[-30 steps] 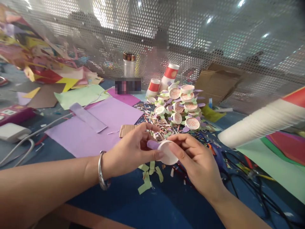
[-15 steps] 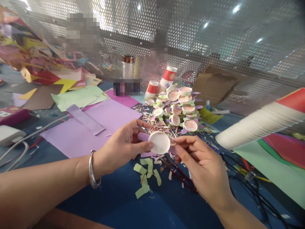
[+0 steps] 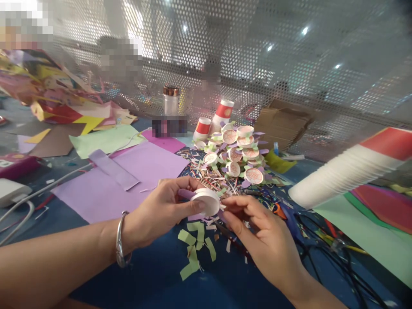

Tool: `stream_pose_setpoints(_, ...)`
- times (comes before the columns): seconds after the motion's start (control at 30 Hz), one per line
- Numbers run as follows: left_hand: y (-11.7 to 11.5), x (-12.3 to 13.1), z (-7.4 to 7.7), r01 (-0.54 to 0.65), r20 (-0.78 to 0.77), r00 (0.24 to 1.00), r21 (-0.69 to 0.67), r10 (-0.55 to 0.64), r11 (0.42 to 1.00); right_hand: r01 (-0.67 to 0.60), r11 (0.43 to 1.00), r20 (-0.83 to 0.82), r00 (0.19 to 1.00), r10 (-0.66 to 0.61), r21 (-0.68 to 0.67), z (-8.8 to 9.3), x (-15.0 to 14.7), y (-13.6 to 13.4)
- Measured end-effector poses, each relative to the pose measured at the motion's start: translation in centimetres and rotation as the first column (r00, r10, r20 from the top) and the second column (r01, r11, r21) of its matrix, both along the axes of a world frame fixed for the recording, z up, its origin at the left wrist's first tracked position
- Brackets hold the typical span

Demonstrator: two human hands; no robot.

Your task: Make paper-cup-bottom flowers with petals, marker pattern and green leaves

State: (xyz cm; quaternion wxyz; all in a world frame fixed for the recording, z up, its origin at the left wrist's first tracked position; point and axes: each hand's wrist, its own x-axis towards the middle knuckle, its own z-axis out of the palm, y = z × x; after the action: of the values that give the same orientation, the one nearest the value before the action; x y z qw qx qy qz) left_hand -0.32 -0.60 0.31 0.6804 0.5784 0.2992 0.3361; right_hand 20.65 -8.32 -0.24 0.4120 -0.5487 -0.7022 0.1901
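Between my hands is the round, white cut-off bottom of a paper cup (image 3: 211, 203), its hollow side tilted toward me and to the right. A purple paper tab (image 3: 185, 194) sticks out at its left. My left hand (image 3: 161, 208) grips the cup bottom, thumb on the rim and fingers behind. At its right edge my right hand (image 3: 262, 236) pinches a small purple piece, mostly hidden by the fingers. Light green paper strips (image 3: 192, 253) lie below on the blue table. Dark scissors (image 3: 230, 236) lie partly behind my right hand.
Behind my hands is a pile of similar cup bottoms (image 3: 233, 154) with purple and green tabs, among paper scraps. Purple paper (image 3: 151, 167) lies left, a long cup stack (image 3: 341, 171) leans right, near black cables (image 3: 344, 266). A perforated metal screen (image 3: 244, 56) stands behind.
The cup bottom has tilted so its side wall shows, and both hands sit slightly lower and to the left in view. The camera view has shifted a little too.
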Motion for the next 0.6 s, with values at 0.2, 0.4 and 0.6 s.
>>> stream_pose_setpoints(0.2,-0.1,-0.2,0.1,0.037,-0.084,0.996,0.156,-0.024,0.987,-0.051,0.999,0.023,0.998,0.052,-0.009,-0.1,-0.5,0.0)
stream_pose_setpoints(0.4,0.2,-0.5,-0.1,0.032,-0.209,0.977,0.307,0.034,0.951,-0.062,0.998,0.038,0.997,0.063,-0.014,-0.2,-0.9,0.5)
stream_pose_setpoints(0.6,0.9,-0.9,-0.4,-0.003,-0.224,0.973,0.239,0.058,0.971,0.011,0.999,0.030,0.999,-0.010,-0.046,-0.4,-0.2,0.5)
